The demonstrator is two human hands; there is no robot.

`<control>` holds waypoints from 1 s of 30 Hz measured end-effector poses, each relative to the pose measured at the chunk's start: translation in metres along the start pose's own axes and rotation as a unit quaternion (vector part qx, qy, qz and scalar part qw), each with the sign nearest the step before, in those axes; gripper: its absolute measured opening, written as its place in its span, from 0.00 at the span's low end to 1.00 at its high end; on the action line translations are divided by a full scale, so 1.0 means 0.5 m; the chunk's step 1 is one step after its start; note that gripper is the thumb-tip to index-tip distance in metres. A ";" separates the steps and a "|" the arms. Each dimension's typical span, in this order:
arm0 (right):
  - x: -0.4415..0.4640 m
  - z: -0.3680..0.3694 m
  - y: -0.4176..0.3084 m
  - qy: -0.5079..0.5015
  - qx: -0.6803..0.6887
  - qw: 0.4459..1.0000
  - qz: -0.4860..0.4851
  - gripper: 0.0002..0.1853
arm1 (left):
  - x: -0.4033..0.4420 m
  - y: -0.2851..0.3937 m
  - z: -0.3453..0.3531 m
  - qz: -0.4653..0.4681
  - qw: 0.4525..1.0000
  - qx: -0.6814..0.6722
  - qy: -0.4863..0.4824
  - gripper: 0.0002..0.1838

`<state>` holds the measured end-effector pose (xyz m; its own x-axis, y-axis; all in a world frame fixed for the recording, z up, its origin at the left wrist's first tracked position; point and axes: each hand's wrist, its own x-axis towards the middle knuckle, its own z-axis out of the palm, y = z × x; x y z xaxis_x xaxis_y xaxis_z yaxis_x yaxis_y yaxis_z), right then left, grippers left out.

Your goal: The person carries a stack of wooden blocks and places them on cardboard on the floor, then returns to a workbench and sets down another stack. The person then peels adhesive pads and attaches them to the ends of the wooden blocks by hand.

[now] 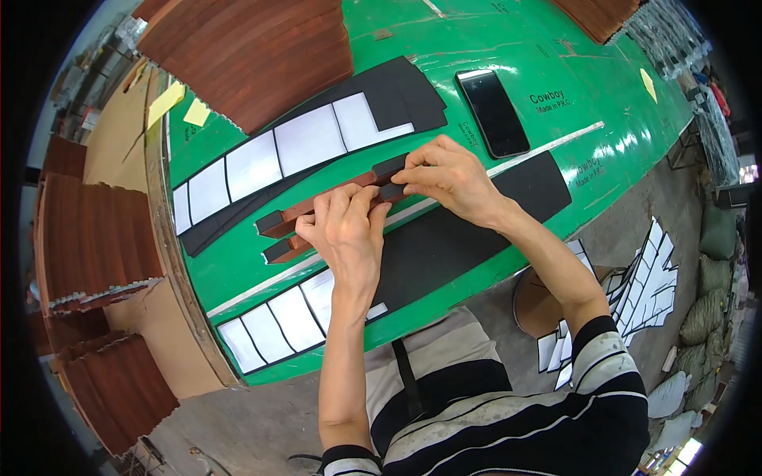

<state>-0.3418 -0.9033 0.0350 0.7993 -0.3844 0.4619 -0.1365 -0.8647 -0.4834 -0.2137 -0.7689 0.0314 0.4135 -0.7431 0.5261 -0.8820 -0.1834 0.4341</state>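
Observation:
Two reddish-brown strips (333,194) with black end pieces lie side by side at the middle of the green table. My left hand (347,230) is closed on the nearer strip, its fingertips close to the strip's right end. My right hand (448,178) pinches the black end piece (391,190) at that same end, beside the black end (389,168) of the farther strip. Beyond the strips lie black sheets (397,87) with white rectangles (309,139) on them. Nearer to me is another black sheet (468,230) with white rectangles (270,329) at its left.
A phone (492,113) lies beyond my right hand. Stacks of reddish-brown strips stand at the back left (254,55) and left (95,238). Yellow paper pieces (165,105) lie at the table's left edge (178,278). White black-edged pieces (647,282) are at the lower right.

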 end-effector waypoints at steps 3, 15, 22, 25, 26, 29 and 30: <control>0.000 0.001 0.000 -0.003 0.001 1.000 -0.006 0.12 | 0.000 0.002 -0.001 -0.006 1.000 -0.001 0.001 0.13; 0.001 0.000 0.000 -0.008 0.003 1.000 -0.005 0.12 | 0.000 0.003 -0.001 -0.016 1.000 -0.010 -0.002 0.13; 0.001 0.002 0.002 -0.007 -0.002 1.000 -0.010 0.12 | 0.000 0.003 -0.001 -0.015 1.000 -0.010 -0.001 0.13; 0.001 0.005 0.002 0.001 -0.009 1.000 -0.007 0.12 | 0.000 0.004 -0.001 -0.018 1.000 -0.008 -0.004 0.13; 0.000 0.006 0.002 0.001 -0.009 1.000 -0.007 0.12 | 0.000 0.004 -0.001 -0.018 1.000 -0.008 -0.005 0.13; -0.001 0.006 0.001 -0.003 -0.009 1.000 -0.001 0.11 | -0.001 0.004 0.001 -0.015 1.000 -0.008 -0.001 0.13; -0.001 0.005 0.001 -0.004 -0.007 1.000 0.000 0.11 | -0.001 0.004 0.000 -0.016 1.000 -0.007 -0.003 0.14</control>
<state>-0.3408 -0.9025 0.0327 0.8039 -0.3812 0.4565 -0.1440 -0.8696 -0.4724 -0.2158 -0.7689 0.0318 0.4403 -0.7406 0.5075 -0.8650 -0.1985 0.4609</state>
